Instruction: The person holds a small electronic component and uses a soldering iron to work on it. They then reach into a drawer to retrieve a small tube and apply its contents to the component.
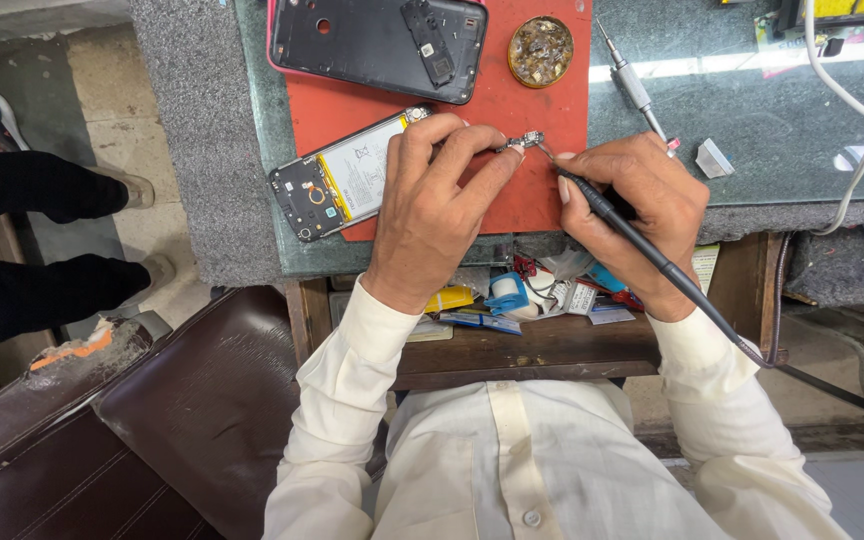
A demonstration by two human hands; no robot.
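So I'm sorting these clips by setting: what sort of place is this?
Most likely a phone repair bench. An opened phone with its battery showing lies on a red mat, the right hand holds a soldering iron, and a screwdriver lies nearby.

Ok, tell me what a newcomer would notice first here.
First, the two hands at centre: the left hand pinches a small metal part over the red mat, while the right hand holds a black soldering iron to it. Left of them lies an opened phone, its battery exposed.
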